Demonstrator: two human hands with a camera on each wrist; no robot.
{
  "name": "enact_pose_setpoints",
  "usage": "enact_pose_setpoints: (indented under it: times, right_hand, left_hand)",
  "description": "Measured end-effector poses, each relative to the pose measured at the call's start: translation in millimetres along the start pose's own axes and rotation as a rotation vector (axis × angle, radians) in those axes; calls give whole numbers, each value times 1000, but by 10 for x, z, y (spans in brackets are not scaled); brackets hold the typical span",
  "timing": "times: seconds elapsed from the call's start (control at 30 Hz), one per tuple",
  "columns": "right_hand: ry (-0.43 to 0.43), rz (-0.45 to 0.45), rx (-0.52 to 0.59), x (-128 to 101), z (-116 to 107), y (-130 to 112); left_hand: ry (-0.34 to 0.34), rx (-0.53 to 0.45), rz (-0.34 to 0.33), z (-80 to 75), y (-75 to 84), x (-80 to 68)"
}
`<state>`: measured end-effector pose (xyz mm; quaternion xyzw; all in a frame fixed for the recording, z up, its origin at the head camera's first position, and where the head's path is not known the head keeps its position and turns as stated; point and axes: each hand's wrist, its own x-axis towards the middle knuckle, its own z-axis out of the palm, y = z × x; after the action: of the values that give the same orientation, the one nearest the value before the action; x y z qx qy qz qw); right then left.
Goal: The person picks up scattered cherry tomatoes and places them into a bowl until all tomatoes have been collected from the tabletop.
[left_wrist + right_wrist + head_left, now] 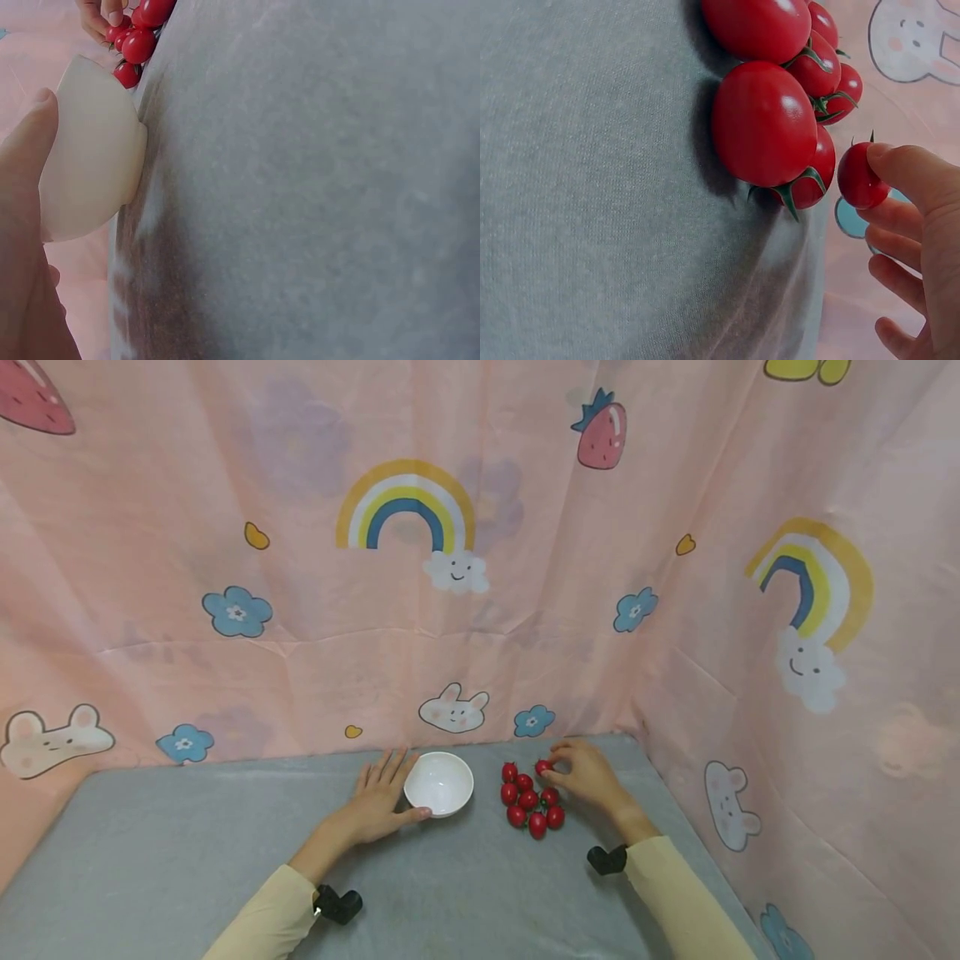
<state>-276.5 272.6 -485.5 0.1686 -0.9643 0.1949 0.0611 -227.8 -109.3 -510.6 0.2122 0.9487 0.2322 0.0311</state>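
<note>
A small white bowl (438, 785) stands upright on the grey cloth. My left hand (377, 806) lies against its left side, fingers spread straight and thumb touching the near rim. The left wrist view shows the bowl's outer wall (94, 150) beside the thumb. To the right of the bowl, my right hand (588, 775) pinches a cherry tomato (861, 176) between thumb and index finger, while the other fingers hang loosely curled. That tomato is raised off the cloth, at the far side of a group of several red cherry tomatoes (528, 799) with green stems.
A grey cloth (187, 852) covers the table. Behind and on the right hangs a pink curtain (525, 610) printed with rainbows, rabbits and flowers. Black wrist cameras sit on both sleeves.
</note>
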Motion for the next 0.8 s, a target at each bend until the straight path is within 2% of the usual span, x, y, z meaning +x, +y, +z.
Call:
enact_pose_setpoints:
  times: [0.27,0.8]
  right_hand:
    - [-6,16,-10,9,-24,-30]
    - [19,-27,-3,22,-59,-125]
  left_hand:
    - [8,-24,0,-12,17,-4]
    - [-2,-45,-21,5,14,5]
